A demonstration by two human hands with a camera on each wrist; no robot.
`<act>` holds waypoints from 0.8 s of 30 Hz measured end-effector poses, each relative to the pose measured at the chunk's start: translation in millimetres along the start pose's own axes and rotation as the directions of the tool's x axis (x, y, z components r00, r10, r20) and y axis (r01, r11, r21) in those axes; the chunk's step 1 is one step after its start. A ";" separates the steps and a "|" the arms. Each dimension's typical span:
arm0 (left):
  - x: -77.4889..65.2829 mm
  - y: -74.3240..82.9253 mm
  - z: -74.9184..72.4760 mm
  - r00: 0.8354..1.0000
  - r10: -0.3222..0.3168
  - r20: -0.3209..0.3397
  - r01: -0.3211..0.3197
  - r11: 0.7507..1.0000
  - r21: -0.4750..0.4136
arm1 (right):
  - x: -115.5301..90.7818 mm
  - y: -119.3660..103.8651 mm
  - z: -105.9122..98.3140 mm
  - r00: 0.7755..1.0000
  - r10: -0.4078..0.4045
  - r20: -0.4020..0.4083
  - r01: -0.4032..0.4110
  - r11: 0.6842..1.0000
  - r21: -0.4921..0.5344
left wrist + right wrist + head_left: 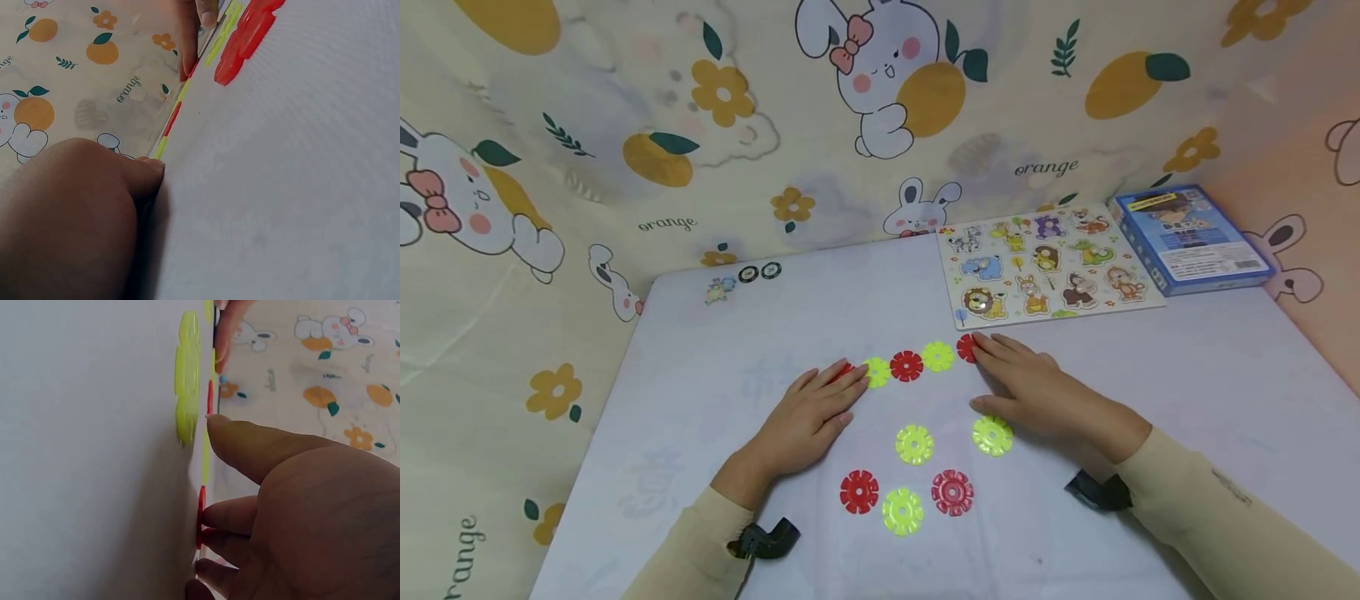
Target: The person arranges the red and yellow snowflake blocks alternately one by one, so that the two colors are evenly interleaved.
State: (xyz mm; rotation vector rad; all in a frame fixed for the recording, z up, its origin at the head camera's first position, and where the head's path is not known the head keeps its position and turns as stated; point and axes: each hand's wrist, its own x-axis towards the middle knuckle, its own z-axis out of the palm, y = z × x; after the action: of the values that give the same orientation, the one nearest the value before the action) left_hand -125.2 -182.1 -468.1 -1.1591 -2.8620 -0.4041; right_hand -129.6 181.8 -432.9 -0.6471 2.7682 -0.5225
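Notched plastic discs in red and yellow-green form a slightly slanted row on the table. My left hand point(808, 421) lies with its fingers stretched over the row's left-end red disc point(844, 372), mostly covering it. Beside those fingertips is a yellow-green disc point(877, 372), then a red disc point(907, 365) and another yellow-green disc point(938, 356). At the right end, extended fingers of my right hand point(1037, 387) touch a red disc point(966, 347) and partly hide it. In the right wrist view, that red disc point(201, 515) stays flat under the fingertips. Near the right thumb sits a loose yellow-green disc point(992, 436).
Closer to me lie a yellow-green disc point(913, 445), a red disc point(859, 492), another yellow-green disc point(902, 512) and a pinkish-red disc point(952, 492). Behind stand an animal puzzle board point(1018, 271) and a blue box point(1191, 237). Small black rings point(760, 272) lie at the far left.
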 end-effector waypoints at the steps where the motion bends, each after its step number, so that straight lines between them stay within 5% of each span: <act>1: 0.0 0.1 0.1 1.000 0.001 0.000 -0.001 1.000 0.000 | 1.1 0.1 -0.4 1.000 -0.001 0.004 0.001 1.000 0.004; 24: 0.5 1.7 -0.6 1.000 -0.004 -0.003 0.004 1.000 -0.002 | 1.5 2.2 -2.7 0.999 -0.032 0.001 0.032 0.996 0.088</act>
State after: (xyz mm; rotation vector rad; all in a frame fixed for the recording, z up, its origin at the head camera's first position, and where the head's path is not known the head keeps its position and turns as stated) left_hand -124.4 -180.8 -467.1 -1.1518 -2.8623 -0.4085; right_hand -132.6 183.7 -431.6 -0.6723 2.7189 -0.6462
